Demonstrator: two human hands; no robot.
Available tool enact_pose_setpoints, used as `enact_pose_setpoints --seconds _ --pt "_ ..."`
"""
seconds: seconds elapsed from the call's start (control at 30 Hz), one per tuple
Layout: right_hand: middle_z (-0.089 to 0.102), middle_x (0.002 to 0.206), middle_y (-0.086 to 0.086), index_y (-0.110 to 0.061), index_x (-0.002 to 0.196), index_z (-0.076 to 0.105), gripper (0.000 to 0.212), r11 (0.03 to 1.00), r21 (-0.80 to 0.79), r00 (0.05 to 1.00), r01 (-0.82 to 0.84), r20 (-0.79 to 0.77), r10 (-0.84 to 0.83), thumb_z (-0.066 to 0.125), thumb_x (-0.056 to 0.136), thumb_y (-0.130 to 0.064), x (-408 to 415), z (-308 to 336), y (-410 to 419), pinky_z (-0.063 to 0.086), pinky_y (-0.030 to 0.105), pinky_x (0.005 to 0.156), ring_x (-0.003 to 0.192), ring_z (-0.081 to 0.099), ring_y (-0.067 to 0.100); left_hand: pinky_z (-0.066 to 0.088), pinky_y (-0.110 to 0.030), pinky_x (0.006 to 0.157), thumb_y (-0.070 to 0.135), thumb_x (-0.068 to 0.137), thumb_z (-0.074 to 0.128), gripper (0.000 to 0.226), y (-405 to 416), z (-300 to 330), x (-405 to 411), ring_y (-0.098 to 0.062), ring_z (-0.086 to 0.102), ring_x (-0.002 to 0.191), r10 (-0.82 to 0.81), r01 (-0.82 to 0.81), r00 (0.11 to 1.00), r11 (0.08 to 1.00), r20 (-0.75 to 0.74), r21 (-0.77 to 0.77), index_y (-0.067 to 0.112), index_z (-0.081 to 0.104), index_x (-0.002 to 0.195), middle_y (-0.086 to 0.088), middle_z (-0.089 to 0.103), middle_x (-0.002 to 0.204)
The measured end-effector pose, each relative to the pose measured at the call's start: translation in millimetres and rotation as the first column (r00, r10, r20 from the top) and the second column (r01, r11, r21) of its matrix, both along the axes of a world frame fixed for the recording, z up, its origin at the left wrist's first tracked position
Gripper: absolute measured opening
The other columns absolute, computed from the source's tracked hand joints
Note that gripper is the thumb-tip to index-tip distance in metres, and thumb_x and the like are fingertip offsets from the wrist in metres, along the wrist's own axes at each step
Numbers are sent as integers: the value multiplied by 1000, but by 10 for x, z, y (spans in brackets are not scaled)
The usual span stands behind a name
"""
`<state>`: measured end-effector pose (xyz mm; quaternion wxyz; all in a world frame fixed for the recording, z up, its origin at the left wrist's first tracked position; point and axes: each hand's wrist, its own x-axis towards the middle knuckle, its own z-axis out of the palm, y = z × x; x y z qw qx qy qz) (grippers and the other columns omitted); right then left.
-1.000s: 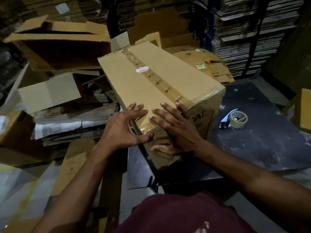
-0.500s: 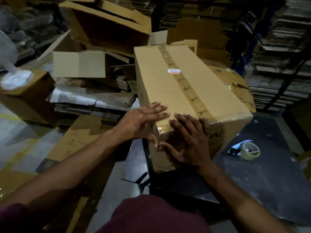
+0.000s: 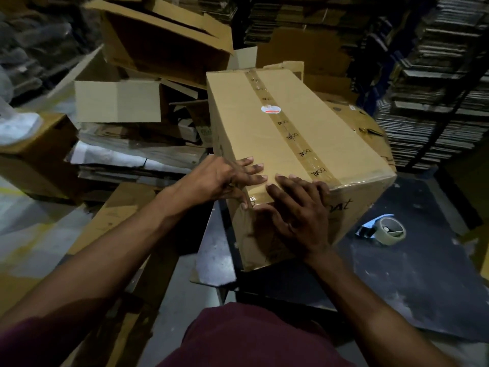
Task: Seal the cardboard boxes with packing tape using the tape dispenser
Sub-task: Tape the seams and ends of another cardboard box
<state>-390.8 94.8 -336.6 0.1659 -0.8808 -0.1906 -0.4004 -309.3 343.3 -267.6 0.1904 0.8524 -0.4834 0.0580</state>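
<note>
The cardboard box (image 3: 285, 144) sits on a dark table (image 3: 412, 282), its near corner overhanging the table's edge, with a printed strip of packing tape (image 3: 288, 128) running along the top seam and over the near edge. Both hands lie flat at that near corner, grasping nothing: the left hand (image 3: 225, 181) presses its straight fingers on the top with the thumb down the side, and the right hand (image 3: 299, 215) spreads over the top edge and front face. The box looks stiff but dentable, its faces smooth and somewhat slippery where tape covers them; how heavy it is cannot be told, so it is probably best taken by opposite lower corners, not by the flaps. The tape dispenser (image 3: 383, 230) lies well apart on the table, to the right. The box's underside and far end are hidden, and the dim light blurs the stacked cardboard (image 3: 434, 83) behind.
</note>
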Motion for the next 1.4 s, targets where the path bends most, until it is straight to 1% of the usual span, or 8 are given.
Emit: enact_pose_setpoints --seconds 0.27,0.43,0.63,0.8,1.03,1.2,1.3,1.4 --pt "69 133 -4 -24 124 75 36 993 112 994 -27 -106 38 50 105 -41 -2 116 -38 38 48 105 124 62 20 47 -35 115 38 92 69 41 76 119 38 -6 53 139 16 -53 967 989 -253 -141 18 74 127 1 65 140" --pt "72 124 -1 -22 117 74 35 966 223 981 129 -168 -92 49 105 -43 175 578 -494 47 53 99 120 61 25 54 -38 108 35 98 71 30 -160 67 -238 0 63 125 303 -480 856 766 -419 -428 23 76 124 10 71 132" --pt "54 144 20 -21 140 58 43 868 -88 686 488 -577 -444 46 104 -41 683 948 -1241 45 49 97 124 54 38 32 5 99 29 98 70 49 -863 -67 -745 21 32 132 390 -739 670 437 -632 -513 23 60 146 0 37 165" --pt "58 107 12 -14 110 60 30 816 -410 602 408 -552 -578 43 103 -38 505 918 -961 51 42 75 94 59 31 42 -36 117 40 102 64 43 -975 -201 -788 5 30 143 487 -817 577 331 -656 -473 25 64 143 7 19 172" --pt "68 90 5 -18 92 67 48 893 -450 713 25 -618 -332 38 106 -53 -130 1333 -241 42 33 63 82 67 31 58 -40 87 36 100 62 29 107 155 -158 -18 69 99 882 -912 369 284 -292 -295 21 74 122 -8 72 128" --pt "73 75 -7 -19 86 75 42 907 357 576 -224 -702 419 55 101 -53 43 1303 -248 52 33 61 62 62 10 58 -46 90 40 98 66 26 -198 542 -336 -23 69 97 867 -866 459 387 -195 -317 28 73 119 0 74 121" --pt "73 123 -10 -33 124 71 30 972 206 828 -111 -522 206 56 101 -43 584 1158 -615 61 37 82 94 70 6 53 -40 100 49 98 66 34 -830 531 -556 -22 66 115 780 -793 602 559 -172 -241 29 74 124 4 70 133" --pt "45 158 -7 -34 145 54 46 1000 -15 801 -26 -599 12 58 100 -26 1183 1106 -1162 39 60 114 147 39 23 41 -41 115 64 100 49 54 -1336 332 -620 -23 51 142 800 -801 599 596 -46 -63 31 63 140 1 54 155"
